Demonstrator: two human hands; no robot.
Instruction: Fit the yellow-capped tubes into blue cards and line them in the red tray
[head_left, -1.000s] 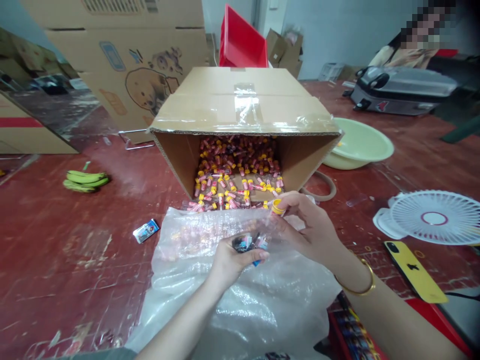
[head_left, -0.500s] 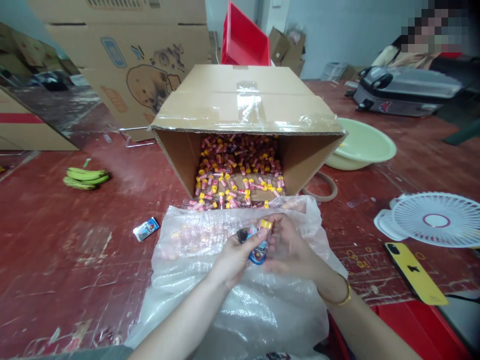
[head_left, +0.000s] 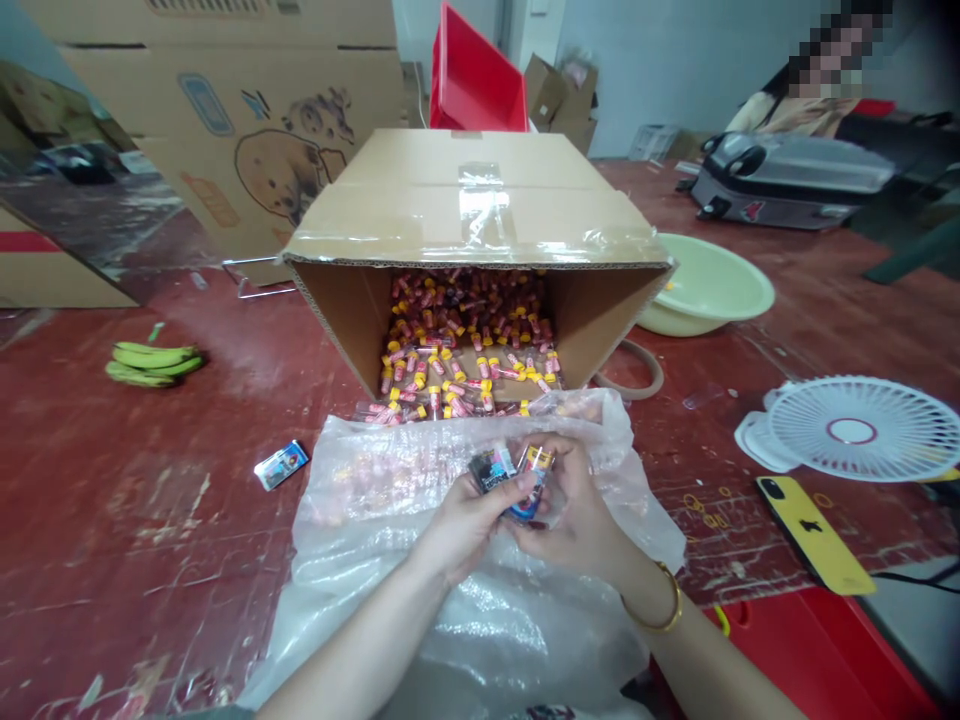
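Plastic sheet [head_left: 480, 610]: translucent, crinkled, at carton's [head_left: 405, 210] six o'clock.
Yellow-capped tube [head_left: 537, 460]: clear, slender, over the sheet, beside glossy packets [head_left: 492, 468].
Left grip [head_left: 471, 515]: thumb pinching packets and tube.
Right grip [head_left: 579, 515]: curled at three o'clock; cannot tell if pinching.

On the right wrist we log a slim gold-coloured bangle [head_left: 679, 600], rounded, smooth and shiny. The left hand [head_left: 466, 525] and the right hand [head_left: 581, 525] are both bare, and so are the left forearm [head_left: 375, 630] and the right forearm [head_left: 705, 665]. At the bottom left edge we note a sliver of dull grey-green cloth [head_left: 214, 714], garment uncertain.
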